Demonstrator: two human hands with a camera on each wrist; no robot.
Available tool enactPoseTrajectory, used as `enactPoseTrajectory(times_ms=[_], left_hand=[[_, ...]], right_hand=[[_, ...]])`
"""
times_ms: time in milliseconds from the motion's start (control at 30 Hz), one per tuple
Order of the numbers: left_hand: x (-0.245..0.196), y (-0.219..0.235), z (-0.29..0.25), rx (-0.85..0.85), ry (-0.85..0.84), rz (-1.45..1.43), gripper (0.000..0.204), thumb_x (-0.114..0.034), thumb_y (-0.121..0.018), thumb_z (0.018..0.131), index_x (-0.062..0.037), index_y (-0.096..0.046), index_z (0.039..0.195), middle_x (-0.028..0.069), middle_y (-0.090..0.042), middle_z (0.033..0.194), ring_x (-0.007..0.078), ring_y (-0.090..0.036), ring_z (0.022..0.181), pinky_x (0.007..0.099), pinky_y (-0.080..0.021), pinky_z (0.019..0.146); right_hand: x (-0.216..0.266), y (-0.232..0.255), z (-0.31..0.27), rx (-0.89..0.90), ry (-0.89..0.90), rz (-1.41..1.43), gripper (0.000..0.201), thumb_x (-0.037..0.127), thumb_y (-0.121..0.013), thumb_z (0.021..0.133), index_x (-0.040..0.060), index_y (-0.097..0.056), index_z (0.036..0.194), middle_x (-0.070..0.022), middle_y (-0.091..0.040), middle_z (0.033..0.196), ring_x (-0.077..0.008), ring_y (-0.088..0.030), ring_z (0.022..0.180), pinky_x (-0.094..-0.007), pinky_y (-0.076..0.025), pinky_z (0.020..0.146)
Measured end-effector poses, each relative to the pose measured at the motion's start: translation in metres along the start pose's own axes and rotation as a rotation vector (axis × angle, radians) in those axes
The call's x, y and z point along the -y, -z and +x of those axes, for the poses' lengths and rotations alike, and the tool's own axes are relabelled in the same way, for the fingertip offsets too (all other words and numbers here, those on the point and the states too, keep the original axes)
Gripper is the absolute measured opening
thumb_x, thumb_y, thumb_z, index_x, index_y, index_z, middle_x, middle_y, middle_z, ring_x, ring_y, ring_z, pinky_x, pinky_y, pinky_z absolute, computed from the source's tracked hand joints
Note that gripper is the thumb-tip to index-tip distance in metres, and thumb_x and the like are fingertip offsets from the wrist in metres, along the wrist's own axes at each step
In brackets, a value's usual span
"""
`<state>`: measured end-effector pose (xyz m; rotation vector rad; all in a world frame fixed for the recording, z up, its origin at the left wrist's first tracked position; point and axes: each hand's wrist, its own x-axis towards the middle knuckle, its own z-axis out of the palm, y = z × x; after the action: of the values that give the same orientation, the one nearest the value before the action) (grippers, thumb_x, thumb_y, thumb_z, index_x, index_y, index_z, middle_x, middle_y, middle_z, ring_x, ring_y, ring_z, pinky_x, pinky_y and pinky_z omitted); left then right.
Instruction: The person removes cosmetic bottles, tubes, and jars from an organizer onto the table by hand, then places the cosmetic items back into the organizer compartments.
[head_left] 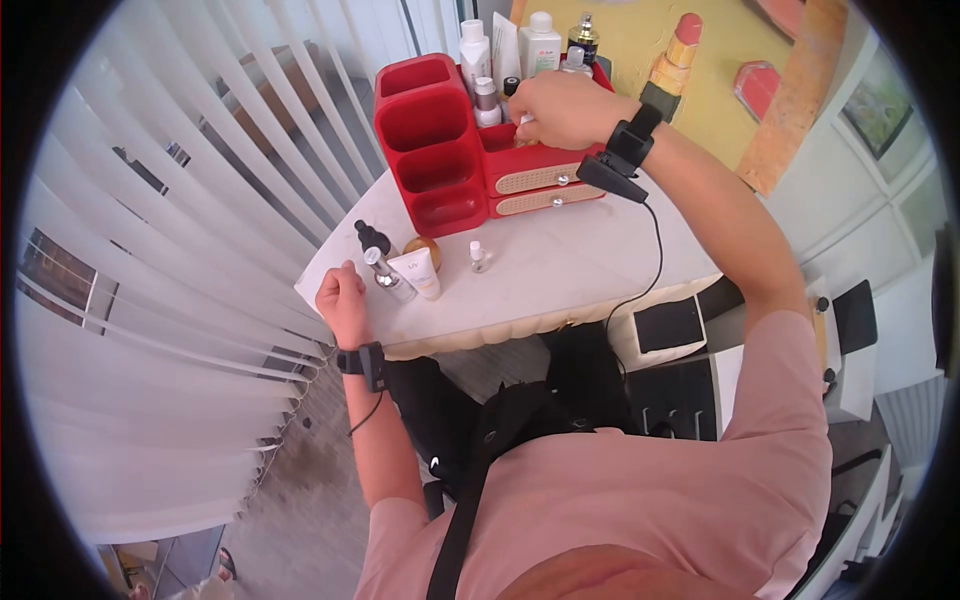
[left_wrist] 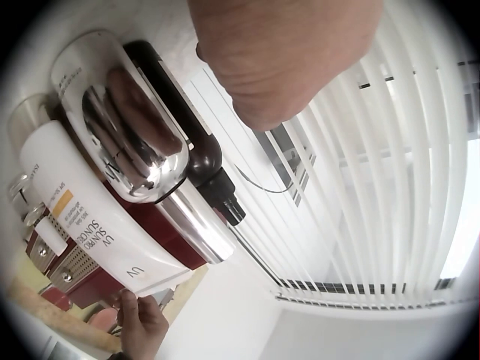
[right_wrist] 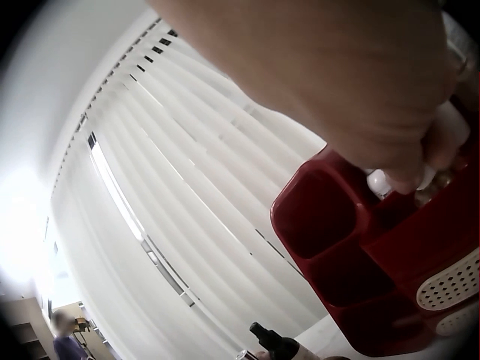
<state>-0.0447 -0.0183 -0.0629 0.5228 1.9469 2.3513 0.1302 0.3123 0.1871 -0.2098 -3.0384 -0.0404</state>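
Note:
My right hand (head_left: pixel 565 108) is over the red organizer (head_left: pixel 428 135), its fingers pinching a small white-capped bottle (head_left: pixel 526 121) at the front tray. In the right wrist view the right hand (right_wrist: pixel 360 90) partly hides that bottle. My left hand (head_left: pixel 343 300) rests at the table's left edge with loosely curled fingers, holding nothing. Beside it stand a silver bottle (head_left: pixel 390 277), a dark dropper bottle (head_left: pixel 372 238) and a white tube (head_left: pixel 417 272). The left wrist view shows the left hand (left_wrist: pixel 289 56) close to the silver bottle (left_wrist: pixel 120 112).
A small clear bottle with a white cap (head_left: pixel 477 258) stands on the white table (head_left: pixel 560 270). A round amber item (head_left: pixel 424 247) is behind the tube. Several bottles, among them a white one (head_left: pixel 540 48), fill the organizer's back. Vertical blinds (head_left: pixel 200 300) hang at the left.

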Motion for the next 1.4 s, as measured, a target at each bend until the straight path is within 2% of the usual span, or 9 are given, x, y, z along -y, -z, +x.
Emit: enactPoseTrajectory(times_ms=[233, 300, 400, 533, 667, 733, 1000, 1333, 1400], left_hand=[[-0.005, -0.001, -0.003, -0.002, 0.023, 0.009, 0.036, -0.015, -0.066, 0.106, -0.0082, -0.056, 0.072, -0.0029, -0.055, 0.068, 0.0053, -0.044, 0.062, 0.0244, -0.033, 0.058], [-0.005, -0.002, -0.003, 0.003, 0.011, -0.015, 0.036, -0.015, -0.066, 0.105, -0.0082, -0.056, 0.071, -0.003, -0.054, 0.067, 0.0054, -0.045, 0.062, 0.0242, -0.034, 0.058], [-0.004, -0.002, -0.001, 0.004, 0.029, -0.038, 0.037, -0.016, -0.067, 0.105, -0.0086, -0.056, 0.07, -0.0034, -0.054, 0.066, 0.0054, -0.045, 0.063, 0.0242, -0.034, 0.058], [-0.003, -0.004, -0.002, 0.006, 0.006, -0.035, 0.039, -0.017, -0.066, 0.106, -0.0106, -0.054, 0.069, -0.0041, -0.053, 0.066, 0.0045, -0.042, 0.059, 0.0237, -0.03, 0.055], [-0.004, -0.004, -0.002, 0.001, -0.015, -0.028, 0.039, -0.016, -0.066, 0.105, -0.0101, -0.054, 0.069, -0.0041, -0.053, 0.065, 0.0047, -0.042, 0.059, 0.024, -0.031, 0.055], [-0.003, -0.003, -0.001, -0.003, -0.014, -0.024, 0.04, -0.016, -0.066, 0.105, -0.0099, -0.053, 0.068, -0.0038, -0.053, 0.065, 0.0047, -0.042, 0.06, 0.0239, -0.031, 0.055], [0.0, -0.001, 0.0, 0.013, 0.008, -0.03, 0.038, -0.016, -0.067, 0.104, -0.0088, -0.055, 0.069, -0.0039, -0.054, 0.065, 0.0052, -0.044, 0.063, 0.0251, -0.034, 0.059], [-0.007, -0.004, -0.003, -0.001, 0.028, -0.024, 0.039, -0.015, -0.065, 0.105, -0.0101, -0.052, 0.069, -0.0036, -0.052, 0.065, 0.0055, -0.042, 0.062, 0.0251, -0.033, 0.059], [-0.005, -0.003, -0.002, -0.002, 0.034, -0.025, 0.038, -0.015, -0.066, 0.105, -0.0101, -0.053, 0.069, -0.0038, -0.051, 0.065, 0.0054, -0.042, 0.062, 0.0251, -0.033, 0.058]], right_hand=[[-0.01, -0.012, 0.002, -0.137, 0.05, -0.078, 0.023, 0.028, -0.077, 0.091, 0.006, -0.075, 0.098, -0.0125, -0.073, 0.082, -0.0334, -0.073, 0.086, -0.0468, -0.055, 0.077], [0.004, -0.003, -0.013, -0.32, 0.102, -0.043, 0.021, 0.026, -0.076, 0.092, 0.0071, -0.074, 0.1, -0.01, -0.072, 0.079, -0.0286, -0.071, 0.076, -0.0421, -0.054, 0.069], [0.032, -0.003, -0.035, -0.253, 0.107, 0.2, 0.018, 0.025, -0.075, 0.091, 0.0083, -0.076, 0.098, -0.0126, -0.073, 0.08, -0.0309, -0.072, 0.078, -0.0425, -0.056, 0.07], [0.056, -0.049, -0.05, -0.102, 0.119, 0.382, 0.023, 0.027, -0.075, 0.092, 0.0083, -0.075, 0.105, -0.0112, -0.072, 0.08, -0.0303, -0.071, 0.077, -0.0431, -0.055, 0.07], [0.061, -0.103, -0.044, -0.159, 0.21, 0.31, 0.031, 0.028, -0.078, 0.092, 0.0065, -0.072, 0.113, -0.0081, -0.07, 0.075, -0.027, -0.068, 0.072, -0.0413, -0.053, 0.066], [0.069, -0.114, -0.041, -0.056, 0.128, 0.298, 0.036, 0.03, -0.078, 0.091, 0.0077, -0.071, 0.118, -0.0092, -0.071, 0.079, -0.0297, -0.07, 0.079, -0.0459, -0.053, 0.071], [0.078, -0.148, -0.027, -0.042, 0.136, 0.297, 0.026, 0.027, -0.075, 0.09, 0.0065, -0.073, 0.105, -0.0153, -0.074, 0.086, -0.037, -0.073, 0.088, -0.0508, -0.055, 0.079], [0.067, -0.11, -0.047, -0.003, 0.214, 0.456, 0.017, 0.022, -0.073, 0.089, 0.0055, -0.074, 0.093, -0.0163, -0.074, 0.086, -0.038, -0.073, 0.085, -0.05, -0.056, 0.077], [0.054, -0.08, -0.051, -0.089, 0.226, 0.528, 0.015, 0.019, -0.073, 0.092, 0.006, -0.074, 0.1, -0.0115, -0.072, 0.083, -0.0273, -0.069, 0.076, -0.0414, -0.054, 0.069]])
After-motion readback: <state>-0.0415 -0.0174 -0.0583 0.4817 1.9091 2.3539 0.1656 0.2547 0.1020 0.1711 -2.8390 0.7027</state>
